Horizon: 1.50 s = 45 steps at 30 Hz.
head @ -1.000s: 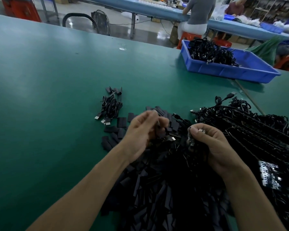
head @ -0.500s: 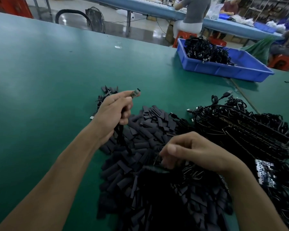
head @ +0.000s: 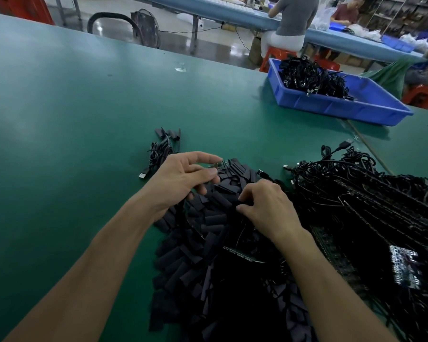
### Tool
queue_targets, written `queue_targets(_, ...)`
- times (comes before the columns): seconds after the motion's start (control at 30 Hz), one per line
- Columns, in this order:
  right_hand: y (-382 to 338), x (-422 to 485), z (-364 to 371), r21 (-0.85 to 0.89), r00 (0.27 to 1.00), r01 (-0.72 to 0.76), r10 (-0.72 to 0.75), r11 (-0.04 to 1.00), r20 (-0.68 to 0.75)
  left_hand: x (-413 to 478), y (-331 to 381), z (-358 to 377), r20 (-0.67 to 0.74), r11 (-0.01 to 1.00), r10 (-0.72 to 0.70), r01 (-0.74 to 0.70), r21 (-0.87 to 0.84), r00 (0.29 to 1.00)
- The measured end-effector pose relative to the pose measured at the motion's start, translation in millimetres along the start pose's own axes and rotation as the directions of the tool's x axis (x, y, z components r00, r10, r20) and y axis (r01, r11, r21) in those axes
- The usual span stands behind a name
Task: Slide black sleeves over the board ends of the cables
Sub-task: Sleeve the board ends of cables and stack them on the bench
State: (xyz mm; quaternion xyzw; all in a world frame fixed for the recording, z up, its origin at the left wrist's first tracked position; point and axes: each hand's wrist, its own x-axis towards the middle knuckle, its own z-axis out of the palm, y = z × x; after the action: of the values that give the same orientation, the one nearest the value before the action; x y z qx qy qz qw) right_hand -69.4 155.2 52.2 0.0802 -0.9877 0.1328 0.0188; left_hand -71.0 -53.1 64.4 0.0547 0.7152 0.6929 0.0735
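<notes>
The light is dim and cool, falling from overhead. A soft pale sheen lies on the green table (head: 47, 114) at the left, and white glare spots shine on the floor (head: 235, 49) behind. The black sleeves (head: 208, 287) sink into near-featureless shadow (edges hardly separable). Wide-angle distortion bends the table's far edge, and the background is slightly soft.

One wide-angle camera, worn on the head, looks forward and down from close above the pile of black sleeves (head: 208, 243). Beyond the pile the green table (head: 84, 107) stretches away, with the blue bin (head: 331, 109) farther off to its right.
</notes>
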Motion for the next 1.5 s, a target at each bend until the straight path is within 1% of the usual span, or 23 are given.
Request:
queue_targets(0.03, 0, 0, 1, 0.050, 1.000, 0.011, -0.010, 0.999, -0.016, 0, 0, 1, -0.004, 1.000, 0.000, 0.000, 0.009, 1.000)
queue_targets(0.07, 0, 0, 1, 0.144, 0.999, 0.023, -0.019, 0.989, -0.027, 1, -1, 2, -0.011, 1.000, -0.002, 0.002, 0.019, 1.000)
queue_targets(0.13, 0, 0, -1, 0.385, 0.998, 0.034, -0.009, 0.922, -0.068, 2, -1, 6, -0.029, 0.999, -0.019, 0.020, 0.042, 0.999)
queue_targets(0.17, 0, 0, -3, 0.508, 0.994, 0.034, 0.022, 0.861, -0.103, 2, -2, 8, -0.034, 0.998, -0.030, 0.031, 0.053, 0.999)
queue_targets(0.23, 1, -1, -8, 0.726, 0.985, 0.044, 0.092, 0.686, -0.146, 2, -3, 12, -0.030, 0.996, -0.037, 0.039, 0.075, 0.999)
queue_targets(0.27, 2, -2, -10, 0.798, 0.982, 0.053, 0.112, 0.601, -0.150, 1, -4, 14, -0.024, 0.996, -0.036, 0.038, 0.082, 0.999)
queue_targets(0.3, 3, -4, -12, 0.832, 0.979, 0.070, 0.122, 0.550, -0.163, 1, -4, 16, -0.019, 0.996, -0.036, 0.038, 0.082, 0.999)
queue_targets(0.33, 4, -6, -13, 0.841, 0.975, 0.088, 0.127, 0.534, -0.183, 1, -5, 18, -0.016, 0.996, -0.038, 0.039, 0.076, 0.999)
queue_targets(0.4, 6, -9, -12, 0.839, 0.969, 0.095, 0.143, 0.535, -0.201, 1, -7, 21, -0.008, 0.997, -0.038, 0.038, 0.070, 0.999)
queue_targets(0.6, 10, -15, -9, 0.838, 0.969, 0.064, 0.167, 0.542, -0.182, 1, -11, 25, 0.027, 0.992, -0.008, 0.005, 0.123, 1.000)
queue_targets(0.77, 9, -20, -10, 0.802, 0.988, 0.065, 0.077, 0.593, -0.137, 0, -12, 24, 0.016, 0.990, 0.021, -0.023, 0.138, 1.000)
queue_targets(0.87, 7, -21, -12, 0.801, 0.993, 0.079, 0.023, 0.594, -0.115, 1, -13, 23, 0.011, 0.990, 0.029, -0.030, 0.139, 1.000)
queue_targets(1.0, 3, -23, -14, 0.774, 0.986, 0.104, 0.036, 0.624, -0.162, 1, -12, 23, 0.023, 0.993, 0.019, -0.022, 0.116, 1.000)
queue_targets(1.13, 3, -24, -14, 0.751, 0.976, 0.135, 0.043, 0.647, -0.213, 1, -11, 23, 0.018, 0.998, 0.006, -0.007, 0.058, 1.000)
queue_targets(1.4, 3, -26, -14, 0.716, 0.957, 0.164, 0.067, 0.679, -0.283, -1, -9, 22, 0.026, 0.999, 0.028, -0.028, 0.030, 0.999)
queue_targets(1.5, 4, -26, -14, 0.735, 0.951, 0.161, 0.097, 0.659, -0.295, -1, -8, 22, 0.028, 1.000, 0.026, -0.026, -0.002, 0.999)
